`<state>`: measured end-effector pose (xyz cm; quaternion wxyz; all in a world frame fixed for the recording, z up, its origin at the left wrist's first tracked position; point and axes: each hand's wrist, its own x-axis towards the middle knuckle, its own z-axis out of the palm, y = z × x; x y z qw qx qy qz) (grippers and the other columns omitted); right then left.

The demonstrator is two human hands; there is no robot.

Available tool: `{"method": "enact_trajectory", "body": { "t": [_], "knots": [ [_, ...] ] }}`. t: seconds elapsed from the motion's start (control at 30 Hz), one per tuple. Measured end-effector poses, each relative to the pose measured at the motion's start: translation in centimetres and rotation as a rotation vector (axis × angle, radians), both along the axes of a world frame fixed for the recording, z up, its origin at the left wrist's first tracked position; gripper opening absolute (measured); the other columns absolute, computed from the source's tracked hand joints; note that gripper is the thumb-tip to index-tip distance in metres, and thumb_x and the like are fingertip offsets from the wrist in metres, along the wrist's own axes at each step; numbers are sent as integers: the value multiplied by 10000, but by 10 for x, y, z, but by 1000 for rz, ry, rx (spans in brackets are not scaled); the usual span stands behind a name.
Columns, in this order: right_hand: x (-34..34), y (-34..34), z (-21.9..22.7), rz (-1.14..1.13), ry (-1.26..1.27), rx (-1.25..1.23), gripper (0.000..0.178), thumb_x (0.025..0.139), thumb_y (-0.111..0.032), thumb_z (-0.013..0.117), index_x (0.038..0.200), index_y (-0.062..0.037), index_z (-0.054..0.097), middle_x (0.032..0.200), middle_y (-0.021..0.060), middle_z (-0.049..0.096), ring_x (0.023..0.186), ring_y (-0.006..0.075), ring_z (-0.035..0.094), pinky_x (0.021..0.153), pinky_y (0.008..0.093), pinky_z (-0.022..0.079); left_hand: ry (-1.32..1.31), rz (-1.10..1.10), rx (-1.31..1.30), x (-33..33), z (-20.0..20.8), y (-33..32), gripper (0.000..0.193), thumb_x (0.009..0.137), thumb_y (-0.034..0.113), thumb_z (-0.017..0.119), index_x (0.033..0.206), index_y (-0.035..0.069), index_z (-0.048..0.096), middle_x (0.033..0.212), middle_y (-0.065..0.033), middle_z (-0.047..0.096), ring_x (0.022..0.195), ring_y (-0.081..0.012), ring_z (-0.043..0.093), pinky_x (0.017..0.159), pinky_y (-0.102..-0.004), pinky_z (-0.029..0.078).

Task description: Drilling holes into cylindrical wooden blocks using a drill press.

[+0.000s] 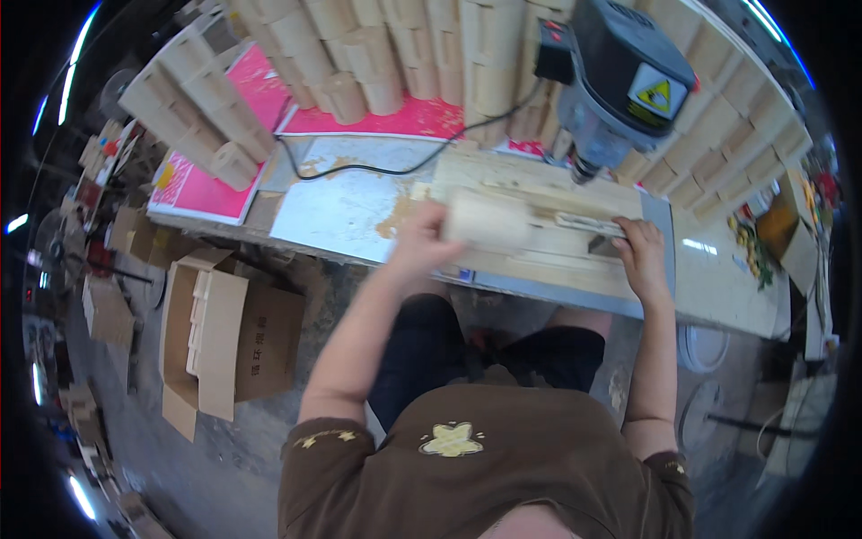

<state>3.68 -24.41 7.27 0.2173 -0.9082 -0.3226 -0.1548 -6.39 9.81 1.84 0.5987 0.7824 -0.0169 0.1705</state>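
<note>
My left hand (420,238) is closed round the left end of a pale wooden cylinder (489,220), which is smeared by motion. The cylinder lies sideways over a wooden jig (566,262) on the bench. At the jig's right side, my right hand (641,251) has its fingers closed on the end of a narrow metal bar (588,224). Beside those fingers is a small dark block (600,244). Above and behind the jig hangs a drill press (620,81), its chuck (585,169) pointing down and apart from the cylinder.
Stacked wooden cylinders (373,67) line the back of the bench, with more stacks (732,135) at right. A black cable (386,168) crosses the bench (328,220) to the drill press. An open cardboard box (269,341) with pale pieces inside stands on the floor at left.
</note>
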Motion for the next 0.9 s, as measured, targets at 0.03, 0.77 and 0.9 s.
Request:
{"method": "enact_trajectory", "body": {
  "t": [0.03,0.77,0.9],
  "knots": [
    [-3,4,-3,6,-52,-4,305,748,-130,652,1044,-77,607,903,82,592,877,285,522,831,388,374,141,110,-21,-10,8,19,292,668,101,774,904,22,620,867,-36,571,766,-119,552,652,-252,465],
    [-23,29,-7,31,-115,36,363,672,-147,710,1016,-93,608,862,65,595,863,269,537,817,400,393,448,28,-420,1,26,-45,405,741,329,766,912,-5,614,742,-13,582,677,-67,512,585,-183,385],
    [-22,28,-7,20,-137,57,402,649,-107,710,1036,-87,606,856,73,597,849,276,543,830,410,403,244,9,-408,-10,13,-63,398,741,216,774,1001,-28,598,840,-33,558,724,-92,536,650,-205,446]
  ]
}}
